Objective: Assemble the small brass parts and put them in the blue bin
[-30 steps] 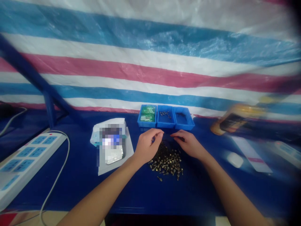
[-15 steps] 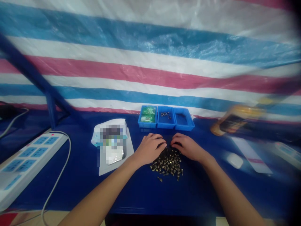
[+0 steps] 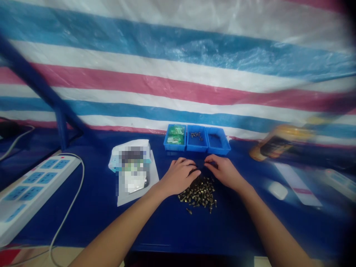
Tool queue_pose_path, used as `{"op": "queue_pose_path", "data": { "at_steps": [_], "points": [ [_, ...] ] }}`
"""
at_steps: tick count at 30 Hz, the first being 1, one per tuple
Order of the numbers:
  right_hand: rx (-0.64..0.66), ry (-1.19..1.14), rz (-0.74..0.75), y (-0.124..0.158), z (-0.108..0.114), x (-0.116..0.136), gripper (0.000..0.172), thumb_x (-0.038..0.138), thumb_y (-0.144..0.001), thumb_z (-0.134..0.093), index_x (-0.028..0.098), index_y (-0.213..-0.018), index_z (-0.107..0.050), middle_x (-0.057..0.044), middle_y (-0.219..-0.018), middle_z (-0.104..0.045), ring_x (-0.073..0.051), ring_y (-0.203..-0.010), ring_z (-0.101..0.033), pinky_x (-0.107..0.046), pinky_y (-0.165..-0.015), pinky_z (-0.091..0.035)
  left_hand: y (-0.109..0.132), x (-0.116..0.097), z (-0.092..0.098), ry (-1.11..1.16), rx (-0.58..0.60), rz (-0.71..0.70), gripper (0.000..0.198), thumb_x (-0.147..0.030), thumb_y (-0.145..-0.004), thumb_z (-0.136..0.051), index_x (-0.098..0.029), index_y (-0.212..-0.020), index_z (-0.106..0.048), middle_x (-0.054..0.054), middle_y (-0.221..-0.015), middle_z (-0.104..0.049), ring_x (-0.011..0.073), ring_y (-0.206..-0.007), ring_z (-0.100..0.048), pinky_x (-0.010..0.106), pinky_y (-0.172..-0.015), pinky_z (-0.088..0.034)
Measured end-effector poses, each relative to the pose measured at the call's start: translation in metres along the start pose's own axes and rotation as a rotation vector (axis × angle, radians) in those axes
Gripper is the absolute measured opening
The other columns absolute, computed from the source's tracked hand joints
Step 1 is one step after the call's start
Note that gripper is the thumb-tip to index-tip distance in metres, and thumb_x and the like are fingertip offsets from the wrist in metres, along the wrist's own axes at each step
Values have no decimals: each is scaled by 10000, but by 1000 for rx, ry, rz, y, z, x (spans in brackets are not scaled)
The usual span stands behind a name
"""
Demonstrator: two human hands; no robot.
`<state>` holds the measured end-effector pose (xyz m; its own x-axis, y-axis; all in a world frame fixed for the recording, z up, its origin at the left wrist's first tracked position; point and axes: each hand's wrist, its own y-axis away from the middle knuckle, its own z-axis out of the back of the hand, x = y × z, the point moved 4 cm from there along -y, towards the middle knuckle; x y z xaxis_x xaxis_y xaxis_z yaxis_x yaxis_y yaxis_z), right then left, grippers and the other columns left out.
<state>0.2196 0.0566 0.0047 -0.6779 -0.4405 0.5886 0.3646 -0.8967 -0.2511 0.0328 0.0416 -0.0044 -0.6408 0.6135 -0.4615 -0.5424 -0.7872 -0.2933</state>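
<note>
Metal pieces (image 3: 198, 194): heaped on the blue table (image 3: 167, 231), mainly on the near side of both hands; small, brass-toned, shaped rather like bolts.
Left hand (image 3: 179, 177): over the far left of the heap, fingers loosely bent, thumb standing off from them; cannot tell how far closed at the tips, or whether holding a piece.
Right hand (image 3: 224, 171): at the far right of the heap, thumb and fingertips drawn nearly together; too small and dark there to tell whether gripping anything.
Step in hand: apparently picking over the heap.
Next move: seems to call for a fingertip pinch on one piece, free of its neighbours.
Middle tray (image 3: 196, 149): beyond the hands, holding a few similar pieces.
Lie of the heap: pointing every way, no shared long axis.
Stray piece (image 3: 189, 211): apart at the near left, long axis slanting from far left to near right; head end too small to tell.
</note>
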Motion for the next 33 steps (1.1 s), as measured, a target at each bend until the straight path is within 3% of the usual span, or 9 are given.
{"op": "queue_pose_path", "data": {
  "at_steps": [5, 11, 15, 21, 24, 28, 30, 33],
  "points": [
    [-41, 23, -45, 3, 3, 8, 259, 426, -915, -550, 222, -756, -551, 21, -594, -563, -141, -522, -493, -272, -531, -340, 0, -1, -1, 15, 8, -2, 416, -484, -985, -376, -241, -1055, -707, 51, -1143, -659, 249, -1115, -513, 410, -912, -395],
    [-55, -2, -20, 3, 2, 14, 405, 437, -933, -523, 199, -613, -451, 30, -553, -451, -116, -520, -395, -272, -528, -281, 0, -1, -1, 41, 19, 13, 412, -484, -986, -374, -253, -1075, -704, 46, -1155, -656, 245, -1119, -520, 405, -915, -395],
    [-90, -128, -97, 3, 4, 14, 461, 472, -917, -547, 189, -572, -433, 33, -539, -412, -111, -525, -370, -272, -527, -275, 1, -1, -1, 32, 42, 36, 430, -484, -991, -358, -235, -1112, -687, 55, -1194, -646, 257, -1158, -500, 425, -933, -388],
    [-91, -776, -270, 1, -2, 9, 349, 469, -915, -568, 194, -702, -532, 16, -642, -559, -114, -550, -485, -260, -558, -365, 3, 1, -2, 44, 14, 19, 409, -473, -989, -378, -235, -1123, -682, 58, -1191, -642, 247, -1142, -515, 414, -930, -400],
    [-120, -1080, -366, -1, -9, 3, 308, 465, -878, -627, 193, -756, -550, 14, -693, -560, -99, -542, -481, -241, -526, -364, 3, 1, -2, 38, 20, 23, 416, -478, -989, -374, -230, -1130, -677, 59, -1201, -635, 247, -1144, -510, 418, -934, -399],
    [-231, -1183, -474, -1, -13, -8, 378, 488, -828, -680, 181, -680, -516, 41, -569, -448, -87, -492, -442, -225, -488, -362, 3, -1, -1, 11, 67, 66, 457, -474, -1009, -307, -227, -1160, -660, 56, -1233, -623, 243, -1159, -493, 422, -951, -382],
    [-364, -1197, -475, -1, -10, -13, 313, 487, -806, -704, 201, -831, -579, 43, -616, -502, -81, -495, -455, -211, -484, -374, 2, -2, 0, 2, 86, 91, 471, -471, -1015, -280, -230, -1180, -649, 47, -1262, -610, 238, -1172, -485, 419, -957, -376],
    [-474, -1165, -477, 1, -6, -19, 401, 486, -788, -720, 263, -1088, -574, 42, -720, -572, -72, -507, -473, -195, -481, -384, 2, -2, 0, -4, 96, 101, 469, -477, -1015, -280, -235, -1187, -643, 30, -1281, -600, 235, -1178, -485, 418, -958, -373]
  ]
}}
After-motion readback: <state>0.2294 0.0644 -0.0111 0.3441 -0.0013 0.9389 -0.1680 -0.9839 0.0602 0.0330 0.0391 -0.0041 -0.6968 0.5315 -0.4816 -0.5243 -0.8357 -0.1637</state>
